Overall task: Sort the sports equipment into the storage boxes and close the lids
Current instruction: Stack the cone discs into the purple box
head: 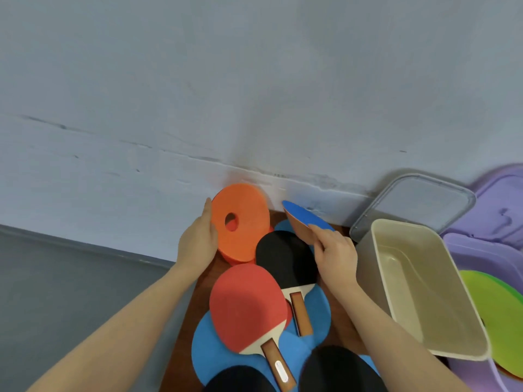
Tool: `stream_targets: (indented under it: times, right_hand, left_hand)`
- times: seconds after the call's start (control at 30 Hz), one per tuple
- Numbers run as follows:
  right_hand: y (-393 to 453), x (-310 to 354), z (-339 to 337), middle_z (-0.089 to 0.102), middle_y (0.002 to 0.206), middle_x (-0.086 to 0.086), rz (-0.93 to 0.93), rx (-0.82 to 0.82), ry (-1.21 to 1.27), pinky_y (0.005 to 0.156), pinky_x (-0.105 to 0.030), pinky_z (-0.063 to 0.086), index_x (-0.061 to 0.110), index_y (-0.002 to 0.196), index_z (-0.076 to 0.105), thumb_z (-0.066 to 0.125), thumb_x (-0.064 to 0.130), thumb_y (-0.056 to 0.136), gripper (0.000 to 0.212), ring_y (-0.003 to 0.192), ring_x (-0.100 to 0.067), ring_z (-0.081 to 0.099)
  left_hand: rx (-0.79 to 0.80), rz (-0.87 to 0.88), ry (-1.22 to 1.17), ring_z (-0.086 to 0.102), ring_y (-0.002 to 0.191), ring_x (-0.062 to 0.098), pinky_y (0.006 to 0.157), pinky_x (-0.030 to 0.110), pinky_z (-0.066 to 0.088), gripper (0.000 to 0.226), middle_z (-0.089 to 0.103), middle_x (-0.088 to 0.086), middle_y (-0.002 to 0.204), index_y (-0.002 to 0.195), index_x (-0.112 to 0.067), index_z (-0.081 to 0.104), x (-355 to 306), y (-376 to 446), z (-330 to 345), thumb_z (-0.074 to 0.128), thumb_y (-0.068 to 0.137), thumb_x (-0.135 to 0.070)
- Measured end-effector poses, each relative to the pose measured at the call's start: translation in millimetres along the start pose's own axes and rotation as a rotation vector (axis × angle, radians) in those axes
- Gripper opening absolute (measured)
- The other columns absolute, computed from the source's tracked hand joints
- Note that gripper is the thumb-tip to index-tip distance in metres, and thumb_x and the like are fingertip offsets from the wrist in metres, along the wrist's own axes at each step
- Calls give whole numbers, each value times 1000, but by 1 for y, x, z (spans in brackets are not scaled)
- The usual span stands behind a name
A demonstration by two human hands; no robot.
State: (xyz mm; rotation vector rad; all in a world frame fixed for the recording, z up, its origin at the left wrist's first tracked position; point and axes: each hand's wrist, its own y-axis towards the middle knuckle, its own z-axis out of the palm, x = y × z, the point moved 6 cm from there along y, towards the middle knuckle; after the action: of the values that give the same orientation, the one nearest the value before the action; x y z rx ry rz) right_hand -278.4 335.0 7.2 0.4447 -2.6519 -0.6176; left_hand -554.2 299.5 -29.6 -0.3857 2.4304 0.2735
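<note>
Orange foam or soft plastic: a stack of flat marker discs point(240, 222) with a centre hole, tilted up on edge at the far end of the brown board point(343, 329), close to the wall point(254, 94). The left hand point(198, 241) presses its straight fingers against the stack's left rim, palm to the edge; nothing is curled round it. Likely light and slightly flexible; a loose stack could fan apart, so it is best taken by opposite rims or pinched through the hole.

Blue-faced disc point(305, 216), orange beneath, lifted and tilted at the far right of the board. The right hand point(334, 250) pinches its near edge between thumb and fingers. Thin, bendy by appearance, light.

Black-faced paddle point(285, 261), centre of the board, handle pointing toward the near edge. Red-faced paddle point(249, 304), overlapping it on the near-left side, with a wooden handle. Both stiff, rubber faces grippy; the handle is the natural hold.

Blue flat discs point(209, 349) lie under the paddles across the near part of the board.

Cream storage box point(424, 290), open and seemingly empty, just right of the board; its grey lid point(424, 202) leans behind it against the wall.

Purple storage box point(489, 250), farther right, holding green discs point(498, 312); its lid appears to stand behind it.

Sorting is judged partly done; no lid is closed.
</note>
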Motion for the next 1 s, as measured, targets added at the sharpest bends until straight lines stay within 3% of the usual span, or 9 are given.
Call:
stream_targets:
  times: [0.27, 0.4, 0.47, 0.57, 0.67, 0.73, 0.83, 1.0]
  right_hand:
    - [5, 27, -42, 69, 74, -1, -44, -200, 155, 67, -33, 45, 11, 106, 70, 42, 14, 87, 34, 66, -19, 60]
    - [5, 51, -55, 67, 74, 4, -123, -281, 170, 69, -30, 40, 16, 106, 69, 46, 13, 87, 31, 67, -16, 58]
    - [-2, 59, -56, 68, 76, 7, -149, -281, 173, 70, -27, 37, 20, 107, 68, 48, 13, 86, 30, 70, -10, 55]
    - [-24, 58, -50, 70, 80, 10, -150, -166, 209, 72, -28, 39, 23, 105, 70, 47, 13, 84, 33, 74, -7, 56]
    - [-54, 43, -29, 72, 86, 14, -120, 125, 327, 74, -37, 50, 28, 105, 71, 55, 12, 85, 30, 77, -5, 63]
    - [-75, 35, -16, 71, 85, 15, -101, 305, 383, 75, -39, 51, 34, 108, 68, 56, 26, 89, 25, 77, -2, 63]
    - [-96, 33, -10, 70, 77, 8, -106, 410, 445, 70, -36, 51, 33, 107, 69, 49, 42, 89, 29, 71, -6, 63]
    - [-101, 45, 0, 70, 90, 14, -109, 491, 513, 82, -40, 49, 35, 110, 67, 48, 48, 89, 31, 83, -3, 64]
  left_hand:
    - [-216, 85, -12, 53, 69, 34, 60, 49, 47, 55, 56, 17, 83, 146, -10, 24, -28, 0, -43, 41, 94, -7]
    - [-160, 89, -184, 55, 76, 27, 68, 45, 47, 52, 59, 14, 85, 146, -10, 27, -47, -19, -48, 40, 95, -9]
    - [-117, 112, -223, 58, 88, 28, 77, 43, 48, 50, 63, 15, 99, 145, -11, 30, -52, -33, -37, 40, 96, -12]
    - [-28, 102, -273, 60, 102, 27, 84, 38, 48, 44, 64, 8, 113, 142, -19, 36, -49, -53, -11, 37, 98, -20]
    - [105, 96, -258, 60, 105, 24, 87, 38, 48, 41, 63, 1, 117, 136, -33, 39, -46, -76, 9, 29, 97, -39]
    - [138, 75, -237, 56, 112, 24, 93, 40, 45, 49, 58, -1, 127, 136, -38, 36, -44, -85, 14, 20, 92, -54]
    - [179, 23, -137, 45, 125, 25, 101, 39, 35, 51, 45, 3, 141, 145, -26, 25, -40, -88, 19, 20, 99, -46]
    - [203, 25, 71, 47, 121, 27, 96, 40, 38, 66, 46, 10, 137, 146, -13, 20, -45, -85, 20, 35, 94, -51]
